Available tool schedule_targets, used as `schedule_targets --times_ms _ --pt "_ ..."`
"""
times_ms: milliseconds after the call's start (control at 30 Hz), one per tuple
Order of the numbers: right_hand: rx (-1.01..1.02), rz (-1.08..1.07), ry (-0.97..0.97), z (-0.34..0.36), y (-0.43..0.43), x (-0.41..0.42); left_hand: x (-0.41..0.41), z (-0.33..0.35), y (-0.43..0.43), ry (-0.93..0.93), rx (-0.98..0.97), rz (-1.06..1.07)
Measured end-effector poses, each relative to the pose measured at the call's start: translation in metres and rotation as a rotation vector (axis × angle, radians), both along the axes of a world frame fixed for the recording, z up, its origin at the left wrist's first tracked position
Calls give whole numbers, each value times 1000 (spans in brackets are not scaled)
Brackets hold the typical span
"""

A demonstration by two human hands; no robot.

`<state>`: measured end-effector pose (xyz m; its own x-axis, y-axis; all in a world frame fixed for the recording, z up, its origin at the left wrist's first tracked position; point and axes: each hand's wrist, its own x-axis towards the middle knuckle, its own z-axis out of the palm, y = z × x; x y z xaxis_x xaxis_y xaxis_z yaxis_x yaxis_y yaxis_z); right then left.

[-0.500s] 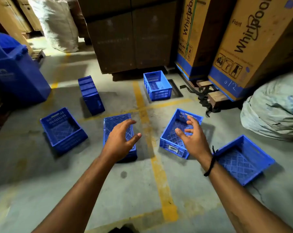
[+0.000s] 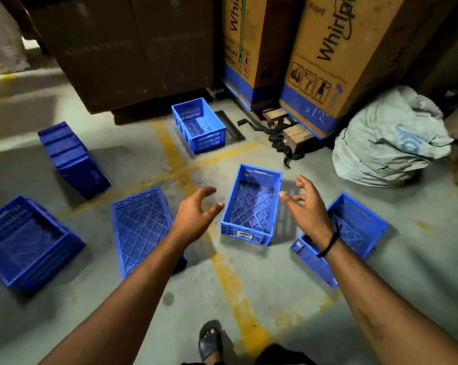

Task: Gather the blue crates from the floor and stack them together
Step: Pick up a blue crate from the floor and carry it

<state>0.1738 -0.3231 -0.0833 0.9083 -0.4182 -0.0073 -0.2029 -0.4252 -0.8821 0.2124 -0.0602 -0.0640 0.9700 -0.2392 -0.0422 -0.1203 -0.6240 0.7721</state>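
Several blue plastic crates lie scattered on the concrete floor. An upright crate sits in the middle, between my hands. My left hand hovers open just left of it, and my right hand hovers open just right of it; neither touches it. An upside-down crate lies left of my left arm. Another upright crate sits partly behind my right wrist. Further crates: one at far left, one lying on its side, one at the back.
Tall Whirlpool cartons on wooden blocks and dark boxes stand at the back. A stuffed grey sack lies at the right. Black straps trail on the floor. Yellow floor lines cross here. My sandalled foot is at the bottom.
I have stepped forward and the view has shifted right. Both hands have spread apart, now flanking the middle crate on either side. The blue bin at left has left the view.
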Motion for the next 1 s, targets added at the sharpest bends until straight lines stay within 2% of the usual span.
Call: schedule_targets --times_ms 267,567,833,1000 --pt "-66 29 67 -19 -41 87 81 -50 -79 183 -78 3" --pt "-80 226 116 -57 -122 228 188 -77 -161 240 -174 286" --pt "-133 429 137 -59 -184 321 226 -71 -219 273 -243 473" --pt "-167 475 178 -95 -196 363 250 -99 -228 304 -237 536"
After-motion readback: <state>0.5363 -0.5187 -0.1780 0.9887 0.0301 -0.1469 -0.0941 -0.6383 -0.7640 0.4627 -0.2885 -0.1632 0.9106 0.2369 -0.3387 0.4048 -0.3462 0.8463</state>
